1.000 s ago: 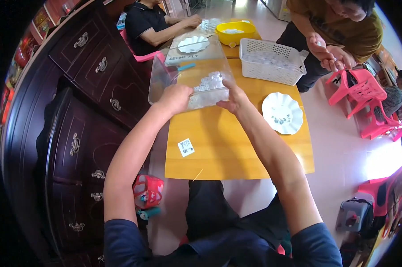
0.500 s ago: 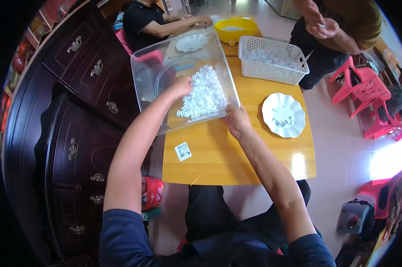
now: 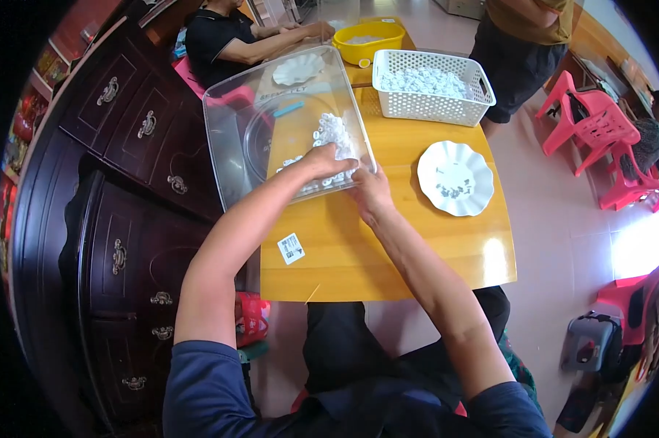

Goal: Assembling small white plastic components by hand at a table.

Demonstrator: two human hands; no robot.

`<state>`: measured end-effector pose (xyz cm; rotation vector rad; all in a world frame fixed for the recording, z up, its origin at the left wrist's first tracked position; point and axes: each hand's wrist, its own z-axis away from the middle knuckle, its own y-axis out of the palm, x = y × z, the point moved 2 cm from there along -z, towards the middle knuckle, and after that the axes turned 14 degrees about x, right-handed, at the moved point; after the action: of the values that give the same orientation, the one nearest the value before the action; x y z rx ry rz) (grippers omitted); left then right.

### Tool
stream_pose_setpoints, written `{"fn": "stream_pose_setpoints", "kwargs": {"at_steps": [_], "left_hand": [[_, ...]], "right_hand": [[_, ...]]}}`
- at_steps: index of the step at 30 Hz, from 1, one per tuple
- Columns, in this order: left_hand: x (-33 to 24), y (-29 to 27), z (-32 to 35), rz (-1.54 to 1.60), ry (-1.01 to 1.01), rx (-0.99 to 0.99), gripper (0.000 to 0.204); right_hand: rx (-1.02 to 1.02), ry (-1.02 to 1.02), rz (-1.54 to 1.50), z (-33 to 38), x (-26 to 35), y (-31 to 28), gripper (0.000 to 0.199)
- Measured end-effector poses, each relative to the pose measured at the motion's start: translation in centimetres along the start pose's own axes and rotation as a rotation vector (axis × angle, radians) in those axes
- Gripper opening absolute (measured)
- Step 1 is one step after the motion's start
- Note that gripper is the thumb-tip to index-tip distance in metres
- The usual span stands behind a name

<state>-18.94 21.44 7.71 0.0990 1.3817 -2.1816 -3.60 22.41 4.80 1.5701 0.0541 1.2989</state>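
A clear plastic bin [image 3: 231, 157] is tilted over the near left part of the table, with small white ring-shaped pieces [image 3: 333, 130] heaped toward its right side. My left hand [image 3: 328, 162] reaches inside, thumb and fingers apart, pressed against the heap near the bin's right corner. Some pieces lie under and beside it; its fingertips are partly hidden. My right hand [image 3: 372, 191] grips the bin by its near right corner, fingers wrapped beneath. A blue strip [image 3: 288, 109] shows at the bin's far side.
On the wooden table [image 3: 417, 255] are a scalloped white plate [image 3: 435, 164] with small dark bits, a white perforated basket [image 3: 435, 108] full of white pieces, a yellow tub [image 3: 370, 51] and a square label [image 3: 291, 249]. Dark drawers [image 3: 118, 219] stand left. Two people are across the table.
My left hand has moved right and nearer, sweeping pieces toward the bin's right corner. The person at far right has shifted, hands now out of view. My view has shifted slightly.
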Motion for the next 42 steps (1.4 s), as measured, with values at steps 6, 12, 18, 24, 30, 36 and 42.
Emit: {"fn": "stream_pose_setpoints", "kwargs": {"at_steps": [6, 12, 18, 24, 30, 36, 42], "left_hand": [[-0.5, 0.0, 1.6, 0.026, 0.042, 0.138, 0.077], [-0.5, 0.1, 0.9, 0.203, 0.0, 0.146, 0.056], [1.8, -0.1, -0.1, 0.463, 0.006, 0.066, 0.037], [2.7, -4.0, 0.9, 1.08, 0.087, 0.054, 0.018], [1.3, -7.8, 3.5, 1.351, 0.232, 0.17, 0.023], [-3.2, -8.7, 6.3, 1.442, 0.402, 0.279, 0.023], [-3.3, -7.5, 8.3, 1.365, 0.378, 0.2, 0.02]], "right_hand": [[-0.019, -0.031, -0.027, 0.1, -0.3, 1.5, 0.045], [-0.007, -0.035, -0.018, -0.9, -0.9, 0.9, 0.044], [0.002, -0.011, -0.081, -0.5, -0.9, 1.6, 0.042], [-0.023, 0.066, 0.016, -0.5, 0.6, 1.7, 0.039], [-0.069, 0.163, 0.116, -1.5, 1.7, 2.9, 0.035], [-0.034, 0.246, 0.199, -2.7, 3.4, 3.4, 0.041], [-0.129, 0.23, 0.062, 0.0, 5.2, 5.1, 0.055]]}}
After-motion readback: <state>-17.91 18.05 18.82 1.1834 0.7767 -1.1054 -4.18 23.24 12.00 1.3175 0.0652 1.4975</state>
